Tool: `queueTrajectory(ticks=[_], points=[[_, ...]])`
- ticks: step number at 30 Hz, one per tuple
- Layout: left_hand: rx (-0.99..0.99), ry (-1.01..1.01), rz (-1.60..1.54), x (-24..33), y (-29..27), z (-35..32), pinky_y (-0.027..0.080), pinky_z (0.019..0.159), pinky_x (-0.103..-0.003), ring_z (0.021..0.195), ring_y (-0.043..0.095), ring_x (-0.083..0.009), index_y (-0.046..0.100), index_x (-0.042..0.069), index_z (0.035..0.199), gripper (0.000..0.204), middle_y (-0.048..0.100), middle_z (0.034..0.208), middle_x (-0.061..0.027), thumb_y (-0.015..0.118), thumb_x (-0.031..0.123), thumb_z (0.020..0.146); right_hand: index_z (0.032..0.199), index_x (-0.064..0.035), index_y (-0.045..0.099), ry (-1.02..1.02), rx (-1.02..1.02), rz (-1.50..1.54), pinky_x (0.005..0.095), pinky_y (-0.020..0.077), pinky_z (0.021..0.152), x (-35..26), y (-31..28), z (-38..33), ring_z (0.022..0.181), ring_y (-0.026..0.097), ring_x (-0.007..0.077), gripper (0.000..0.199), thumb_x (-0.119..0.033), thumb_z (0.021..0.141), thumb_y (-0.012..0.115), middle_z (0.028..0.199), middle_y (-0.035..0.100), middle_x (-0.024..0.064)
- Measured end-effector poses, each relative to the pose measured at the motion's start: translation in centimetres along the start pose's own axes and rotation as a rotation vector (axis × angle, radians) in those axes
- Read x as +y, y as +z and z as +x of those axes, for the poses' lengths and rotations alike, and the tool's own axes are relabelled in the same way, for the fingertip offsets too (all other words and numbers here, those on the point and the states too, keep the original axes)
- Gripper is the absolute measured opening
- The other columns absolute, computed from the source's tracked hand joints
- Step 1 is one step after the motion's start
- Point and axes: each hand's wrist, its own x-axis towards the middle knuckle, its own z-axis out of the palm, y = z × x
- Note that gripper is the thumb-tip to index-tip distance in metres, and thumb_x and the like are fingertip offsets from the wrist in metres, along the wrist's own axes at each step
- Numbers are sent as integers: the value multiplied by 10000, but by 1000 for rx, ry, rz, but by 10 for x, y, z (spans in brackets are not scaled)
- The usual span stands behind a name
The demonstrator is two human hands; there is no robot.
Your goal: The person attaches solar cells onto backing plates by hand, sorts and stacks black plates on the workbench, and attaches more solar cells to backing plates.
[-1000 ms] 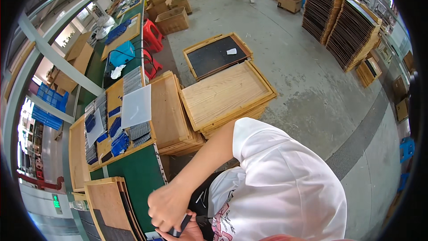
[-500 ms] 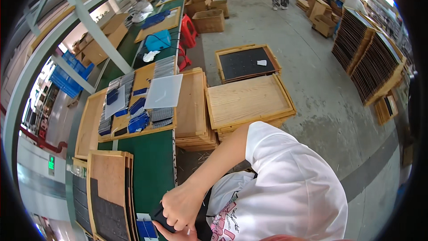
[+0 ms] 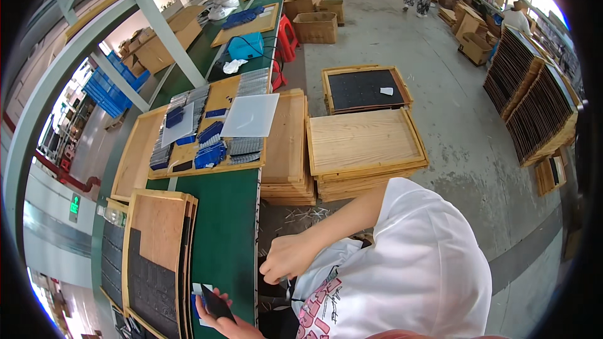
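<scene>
My left hand [image 3: 220,319] grips a thin black flat piece [image 3: 218,304], held upright over the green bench edge, with fingertips on its far side and the thumb hidden. Close by, a small blue-and-white flat piece [image 3: 197,300] lies partly behind that hand. My right hand [image 3: 290,257] is apart from it, just off the bench edge near my shirt. Its fingers are curled together, and whatever they may hold is hidden. Beside the left hand stand stacked wooden-framed trays [image 3: 151,226], the top one partly covered with black pieces.
The green bench [image 3: 226,213] carries a board [image 3: 217,107] with stacked grey and blue pieces and a white sheet [image 3: 251,115]. Wooden trays [image 3: 364,144] are piled on the floor beside it. White strips [image 3: 308,215] litter the floor. Tall tray stacks [image 3: 534,100] stand right; cardboard boxes [image 3: 315,27] lie beyond.
My hands have come apart: the right moved up and away from the left, which now holds the black piece alone. The view has shifted, and more floor strips show.
</scene>
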Motion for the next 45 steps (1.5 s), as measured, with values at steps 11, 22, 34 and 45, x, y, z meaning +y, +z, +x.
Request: queueTrajectory(ticks=[11,22,34,45], points=[[69,157,336,4,-5,-6,348,1099,-473,1264,481,-404,442,-18,1391,1044,536,1351,-175,969,343,566,926,-25,717,175,226,477,352,537,644,-22,-34,34,749,710,262,136,-144,867,746,826,719,111],[269,161,445,-11,-73,-28,388,1041,-512,1256,485,-448,212,-1,1508,1247,441,1445,-277,974,232,549,964,24,673,153,-143,953,204,365,513,-25,-6,133,596,527,25,141,-19,853,749,716,645,17],[595,-243,-650,-21,-85,-51,389,1109,-544,1400,398,-364,209,62,1563,1117,301,1564,-208,860,465,751,938,-33,720,-710,426,-104,262,318,442,-34,23,194,513,465,135,291,-30,649,753,705,533,-5],[375,-439,-1345,-35,-81,-53,531,966,-542,1203,591,-418,219,176,1555,745,571,1297,-261,407,632,997,1123,-52,703,-404,-62,390,289,449,490,-15,17,185,601,595,157,416,-127,737,839,711,577,23]])
